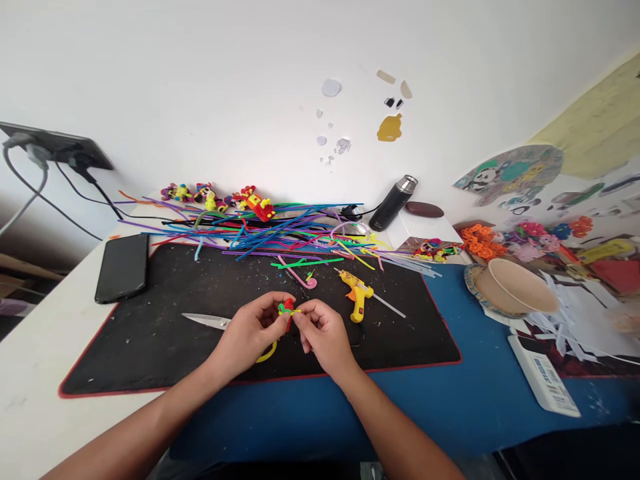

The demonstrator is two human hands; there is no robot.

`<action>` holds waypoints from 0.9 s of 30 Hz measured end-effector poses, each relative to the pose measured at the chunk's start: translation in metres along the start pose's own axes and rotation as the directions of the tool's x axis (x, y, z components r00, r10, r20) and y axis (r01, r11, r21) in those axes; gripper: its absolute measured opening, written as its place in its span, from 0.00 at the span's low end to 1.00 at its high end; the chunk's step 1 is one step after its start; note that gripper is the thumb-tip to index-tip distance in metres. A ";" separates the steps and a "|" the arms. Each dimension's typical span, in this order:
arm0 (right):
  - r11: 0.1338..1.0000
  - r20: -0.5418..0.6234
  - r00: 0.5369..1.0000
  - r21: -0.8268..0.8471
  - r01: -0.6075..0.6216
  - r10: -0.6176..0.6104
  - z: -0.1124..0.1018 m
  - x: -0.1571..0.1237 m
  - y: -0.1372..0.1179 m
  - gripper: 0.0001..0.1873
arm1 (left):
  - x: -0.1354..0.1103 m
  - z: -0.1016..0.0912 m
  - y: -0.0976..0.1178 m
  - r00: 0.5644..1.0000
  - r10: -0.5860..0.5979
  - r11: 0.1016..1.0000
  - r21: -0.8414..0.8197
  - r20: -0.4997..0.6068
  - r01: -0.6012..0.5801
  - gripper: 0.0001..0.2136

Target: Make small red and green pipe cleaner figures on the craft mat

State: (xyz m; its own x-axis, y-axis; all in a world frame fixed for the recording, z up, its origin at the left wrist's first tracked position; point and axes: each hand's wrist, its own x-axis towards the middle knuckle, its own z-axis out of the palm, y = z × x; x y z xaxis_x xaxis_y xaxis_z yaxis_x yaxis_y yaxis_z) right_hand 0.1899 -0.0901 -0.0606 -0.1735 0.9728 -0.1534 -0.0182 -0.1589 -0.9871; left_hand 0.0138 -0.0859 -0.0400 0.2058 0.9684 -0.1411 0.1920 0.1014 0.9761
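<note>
Over the black mat (150, 347), my left hand (256, 328) pinches a small red, green and yellow pipe-cleaner figure (287, 307) between thumb and fingers. On its right side, my right hand (323, 332) grips a yellow pipe-cleaner end of the same piece, thumb against forefinger. Partly hidden under my left hand lies a pair of scissors (205, 321), its blades pointing left and a yellow handle showing below. To the right of my hands rests a yellow glue gun (357, 295) with a glue stick in its back. A curled pink pipe cleaner (300, 273) lies just beyond my fingers.
Loose pipe cleaners (280, 230) in many colours spread along the wall, with several finished figures (255, 203) behind. A black phone (122, 268) lies at left. A dark flask (393, 203) stands at the back; a bowl (525, 287) and a white box-like device (544, 375) are at right.
</note>
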 end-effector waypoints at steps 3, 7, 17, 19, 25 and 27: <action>0.996 0.002 0.999 -0.079 0.045 -0.045 -0.001 -0.002 -0.001 0.14 | 0.000 -0.001 0.004 0.998 -0.044 0.998 -0.048 0.049 0.047 0.19; 0.932 -0.001 0.980 -0.310 0.188 -0.198 -0.003 -0.005 -0.002 0.10 | 0.003 -0.004 0.010 0.979 -0.145 0.976 -0.144 0.141 0.165 0.21; 0.498 0.319 0.853 -0.705 0.505 -0.414 -0.010 -0.008 0.000 0.14 | 0.016 -0.020 0.013 0.896 -0.297 0.935 -0.089 0.331 0.343 0.18; 0.341 0.460 0.791 -0.727 0.596 -0.403 -0.013 -0.007 -0.003 0.16 | 0.020 -0.023 0.013 0.854 -0.336 0.914 -0.080 0.397 0.398 0.17; 0.251 0.565 0.751 -0.715 0.652 -0.341 -0.020 0.000 -0.010 0.15 | 0.026 -0.028 0.007 0.768 -0.385 0.851 -0.126 0.512 0.511 0.15; 0.439 0.432 0.829 -0.706 0.556 -0.354 -0.019 0.001 -0.008 0.12 | 0.025 -0.028 0.005 0.820 -0.336 0.877 -0.163 0.464 0.452 0.17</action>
State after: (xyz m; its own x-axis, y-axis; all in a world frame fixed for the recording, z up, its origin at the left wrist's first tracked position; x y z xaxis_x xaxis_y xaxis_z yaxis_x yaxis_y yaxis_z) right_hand 0.2089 -0.0843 -0.0539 -0.5633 0.7901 0.2418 0.5912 0.5898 -0.5501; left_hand -0.0066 -0.0553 -0.0342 0.5492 0.6537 -0.5206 0.1048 0.5642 0.8190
